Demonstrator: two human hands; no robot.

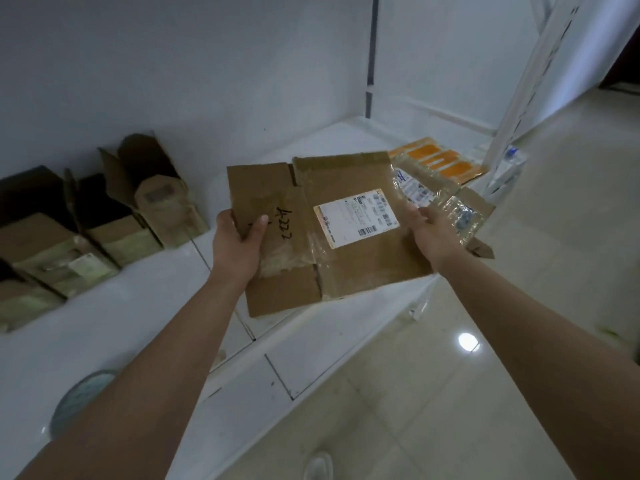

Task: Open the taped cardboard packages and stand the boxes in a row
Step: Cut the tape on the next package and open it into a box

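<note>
I hold a flat brown cardboard package [346, 188] with a white shipping label and clear tape above the white counter's [145, 306] front edge. My left hand [239, 244] grips its left flap, thumb on top beside black handwriting. My right hand [433, 237] holds its right edge, fingers hidden under the cardboard. Opened boxes [156, 199] stand upright in a row along the wall at the left. More flat taped packages [440, 168] lie on the counter behind the held one.
A round bluish plate [74, 396] sits near the counter's front left. Glossy tiled floor [450, 375] lies to the right, with a white shoe [318, 465] at the bottom. A white shelf frame [526, 81] stands at the far right.
</note>
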